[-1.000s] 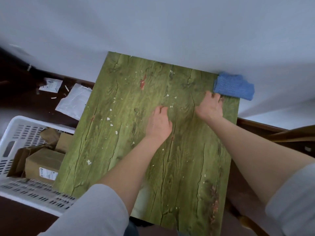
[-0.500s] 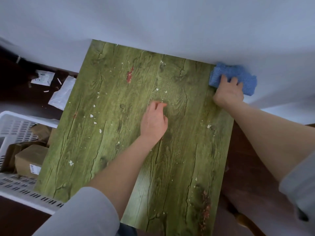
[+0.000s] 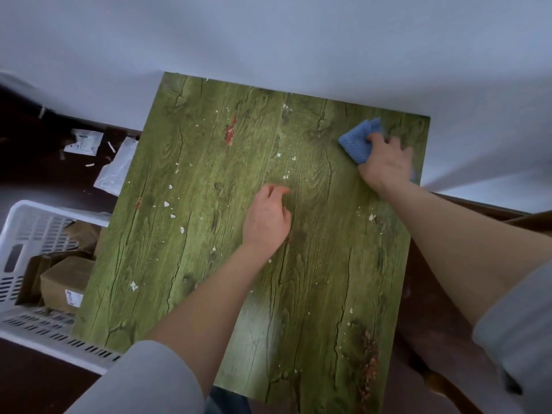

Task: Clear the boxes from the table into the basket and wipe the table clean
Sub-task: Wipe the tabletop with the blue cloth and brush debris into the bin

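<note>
The green wood-grain table (image 3: 209, 264) carries white crumbs and reddish stains. At its far right corner my right hand (image 3: 385, 162) grips a blue cloth (image 3: 360, 138) and holds it on the tabletop. My left hand (image 3: 265, 216) rests on the middle of the table, its fingers loosely curled and holding nothing. A white slotted basket (image 3: 35, 327) stands on the floor at the left, with brown cardboard boxes (image 3: 65, 279) inside it.
A white wall runs along the table's far edge. Plastic bags (image 3: 116, 165) and paper scraps (image 3: 83, 141) lie on the dark floor to the left. A wooden chair part (image 3: 531, 222) shows at the right edge.
My right hand reached the blue cloth at the far right corner, took hold of it and drew it leftward onto the table. My left hand stayed resting mid-table.
</note>
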Available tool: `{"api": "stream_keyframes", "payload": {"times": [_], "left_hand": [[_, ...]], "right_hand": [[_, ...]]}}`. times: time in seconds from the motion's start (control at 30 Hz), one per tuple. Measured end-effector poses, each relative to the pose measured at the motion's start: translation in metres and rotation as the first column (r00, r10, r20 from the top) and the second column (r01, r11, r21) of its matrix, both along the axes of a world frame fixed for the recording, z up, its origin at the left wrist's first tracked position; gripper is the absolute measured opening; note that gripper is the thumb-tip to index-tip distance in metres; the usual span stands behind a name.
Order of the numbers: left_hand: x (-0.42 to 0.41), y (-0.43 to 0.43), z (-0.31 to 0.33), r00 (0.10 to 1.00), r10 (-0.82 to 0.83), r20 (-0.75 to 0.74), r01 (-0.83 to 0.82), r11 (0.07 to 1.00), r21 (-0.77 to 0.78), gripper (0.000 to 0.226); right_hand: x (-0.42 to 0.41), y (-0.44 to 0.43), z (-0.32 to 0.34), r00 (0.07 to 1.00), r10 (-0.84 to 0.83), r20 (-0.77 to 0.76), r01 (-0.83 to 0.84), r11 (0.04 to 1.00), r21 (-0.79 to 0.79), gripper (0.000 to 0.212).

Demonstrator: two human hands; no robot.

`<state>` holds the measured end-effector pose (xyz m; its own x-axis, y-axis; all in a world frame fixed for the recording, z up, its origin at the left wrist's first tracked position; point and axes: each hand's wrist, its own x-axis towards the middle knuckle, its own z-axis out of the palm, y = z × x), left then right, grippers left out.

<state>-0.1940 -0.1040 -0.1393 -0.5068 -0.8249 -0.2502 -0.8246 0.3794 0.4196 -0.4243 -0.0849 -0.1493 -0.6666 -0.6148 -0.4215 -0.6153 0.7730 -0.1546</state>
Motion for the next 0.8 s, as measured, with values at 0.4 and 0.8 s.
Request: {"api": "stream_keyframes", "payload": {"times": [0.4,0.8], "left_hand": [[0.044,-0.004,-0.002,0.999,-0.001,-0.039,0.002,1.0,0.01,0.042],[0.077,-0.013,0.013,1.0,0.023,0.001,-0.024,0.996,0.083,0.043]], "right_hand": [[0.108,-0.015,-0.001,0.965,0.26,-0.02,-0.261,0.963,-0.069,0.055],[0.158,0.001,0.01,0.899,0.399,0.18,-0.39,0.917,-0.087,0.043]]}}
